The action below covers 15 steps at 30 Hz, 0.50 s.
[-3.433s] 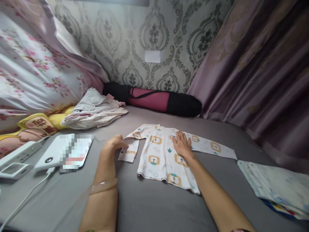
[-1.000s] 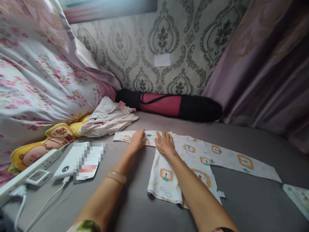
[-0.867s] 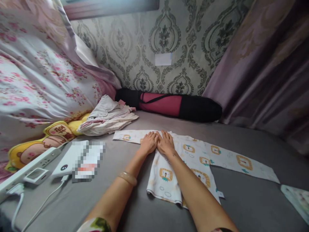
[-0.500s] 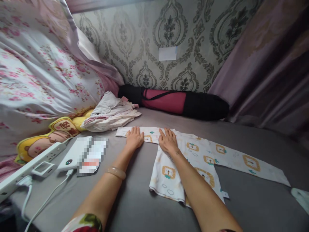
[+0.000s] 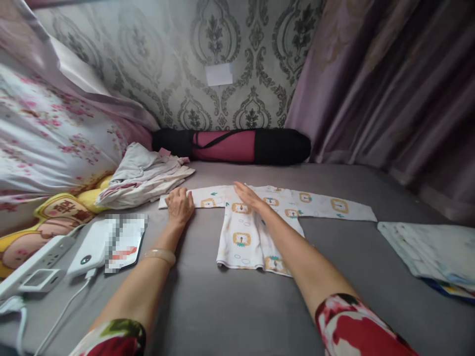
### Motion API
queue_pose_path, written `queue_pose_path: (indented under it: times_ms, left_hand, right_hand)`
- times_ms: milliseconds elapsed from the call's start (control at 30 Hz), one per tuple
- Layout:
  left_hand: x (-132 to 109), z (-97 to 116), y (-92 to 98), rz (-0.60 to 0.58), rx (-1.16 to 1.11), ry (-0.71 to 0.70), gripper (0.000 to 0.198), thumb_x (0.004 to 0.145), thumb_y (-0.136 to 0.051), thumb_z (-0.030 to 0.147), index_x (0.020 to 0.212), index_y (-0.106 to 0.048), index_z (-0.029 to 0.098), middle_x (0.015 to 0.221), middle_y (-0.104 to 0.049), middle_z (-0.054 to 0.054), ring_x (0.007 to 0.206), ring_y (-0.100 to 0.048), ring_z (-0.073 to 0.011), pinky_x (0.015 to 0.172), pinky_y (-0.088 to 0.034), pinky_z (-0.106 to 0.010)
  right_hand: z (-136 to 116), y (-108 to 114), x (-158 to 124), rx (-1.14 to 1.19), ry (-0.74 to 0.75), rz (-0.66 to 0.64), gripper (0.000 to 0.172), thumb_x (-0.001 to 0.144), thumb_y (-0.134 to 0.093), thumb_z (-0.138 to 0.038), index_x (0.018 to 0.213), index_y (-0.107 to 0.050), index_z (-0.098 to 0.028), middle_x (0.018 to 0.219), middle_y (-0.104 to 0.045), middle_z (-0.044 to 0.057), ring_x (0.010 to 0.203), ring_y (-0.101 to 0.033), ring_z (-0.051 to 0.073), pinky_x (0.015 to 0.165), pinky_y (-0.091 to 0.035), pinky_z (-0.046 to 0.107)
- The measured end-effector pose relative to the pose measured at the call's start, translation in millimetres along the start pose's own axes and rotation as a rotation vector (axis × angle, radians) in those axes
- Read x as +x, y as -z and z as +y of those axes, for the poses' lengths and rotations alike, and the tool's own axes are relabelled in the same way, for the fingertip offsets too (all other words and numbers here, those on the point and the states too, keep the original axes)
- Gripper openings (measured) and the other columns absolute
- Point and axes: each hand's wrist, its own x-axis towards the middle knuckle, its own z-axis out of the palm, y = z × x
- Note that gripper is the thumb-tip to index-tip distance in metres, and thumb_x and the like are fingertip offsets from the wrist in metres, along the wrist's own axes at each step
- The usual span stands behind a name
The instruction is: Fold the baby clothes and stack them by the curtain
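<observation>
A small white long-sleeved shirt [image 5: 241,247] with orange lion-face prints lies spread on the grey bed sheet, both sleeves stretched out sideways. Near the cuff of its left-hand sleeve rests my left hand [image 5: 180,206], palm down, fingers slightly bent and apart, not visibly gripping the cloth. My right hand [image 5: 248,196] is turned on its edge over the upper part of the shirt, close to the shoulder, with its fingers stretched out. The forearm covers part of the shirt's body and lower right side. Whether the right palm presses on the fabric is hidden.
A pile of pale clothes [image 5: 143,173], a yellow plush [image 5: 55,217], a white power bank [image 5: 91,247], a phone [image 5: 126,242] and a power strip [image 5: 40,259] lie left. Folded cloth [image 5: 430,252] lies right. A black-and-red long bag [image 5: 230,146] lies along the wall.
My left hand has slid outward along the sleeve toward its cuff. My right hand has tilted from lying flat onto its edge. The view has swung right, showing more folded cloth.
</observation>
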Motion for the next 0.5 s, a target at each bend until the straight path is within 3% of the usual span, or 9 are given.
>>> queue_pose_path:
  times_ms: [100, 167, 267, 367, 433, 500]
  left_hand:
    - [-3, 5, 8.7, -0.008, 0.025, 0.017, 0.035, 0.092, -0.032, 0.031, 0.108, -0.059, 0.013, 0.116, -0.058, -0.018, 0.112, -0.048, -0.0315, 0.093, -0.033, -0.043]
    - [-7, 10, 16.2, -0.08, 0.009, 0.038, 0.033, 0.09, -0.035, 0.032, 0.102, -0.061, 0.015, 0.11, -0.061, -0.016, 0.108, -0.052, -0.0315, 0.089, -0.035, -0.042]
    - [-19, 23, 32.1, -0.358, -0.104, 0.061, 0.033, 0.087, -0.039, 0.038, 0.084, -0.064, 0.017, 0.088, -0.066, -0.011, 0.091, -0.059, -0.0279, 0.077, -0.039, -0.036]
    - [-39, 37, 50.7, -0.662, -0.264, 0.003, 0.038, 0.084, -0.04, 0.046, 0.074, -0.064, 0.018, 0.067, -0.062, -0.005, 0.071, -0.058, -0.0218, 0.063, -0.038, -0.029]
    - [-55, 47, 61.4, -0.775, -0.333, -0.051, 0.04, 0.081, -0.041, 0.049, 0.07, -0.064, 0.018, 0.062, -0.06, -0.002, 0.065, -0.056, -0.0195, 0.059, -0.036, -0.028]
    - [-70, 57, 68.5, -0.802, -0.367, -0.113, 0.041, 0.08, -0.042, 0.052, 0.065, -0.063, 0.019, 0.062, -0.06, -0.003, 0.065, -0.055, -0.0192, 0.059, -0.036, -0.027]
  right_hand:
    - [20, 29, -30, 0.169, -0.006, 0.112, 0.041, 0.097, -0.036, -0.028, 0.134, -0.051, -0.021, 0.135, -0.056, 0.005, 0.123, -0.052, 0.015, 0.104, -0.037, 0.029]
    - [41, 47, -59, 0.274, -0.06, 0.182, 0.035, 0.094, -0.041, -0.024, 0.126, -0.057, -0.02, 0.125, -0.064, 0.006, 0.11, -0.061, 0.015, 0.095, -0.046, 0.029]
    - [75, 70, -109, 0.39, -0.227, 0.228, 0.027, 0.093, -0.041, -0.022, 0.109, -0.061, -0.016, 0.103, -0.071, 0.008, 0.084, -0.068, 0.014, 0.072, -0.053, 0.025]
    - [102, 84, -155, 0.374, -0.372, 0.242, 0.022, 0.092, -0.041, -0.022, 0.092, -0.061, -0.015, 0.083, -0.07, 0.007, 0.063, -0.065, 0.012, 0.056, -0.049, 0.021]
    - [110, 86, -181, 0.264, -0.436, 0.202, 0.023, 0.091, -0.041, -0.025, 0.082, -0.06, -0.016, 0.071, -0.067, 0.004, 0.053, -0.061, 0.011, 0.049, -0.044, 0.019]
    - [108, 84, -202, 0.067, -0.455, 0.135, 0.026, 0.09, -0.044, -0.031, 0.073, -0.059, -0.018, 0.062, -0.064, 0.002, 0.051, -0.059, 0.012, 0.047, -0.038, 0.02]
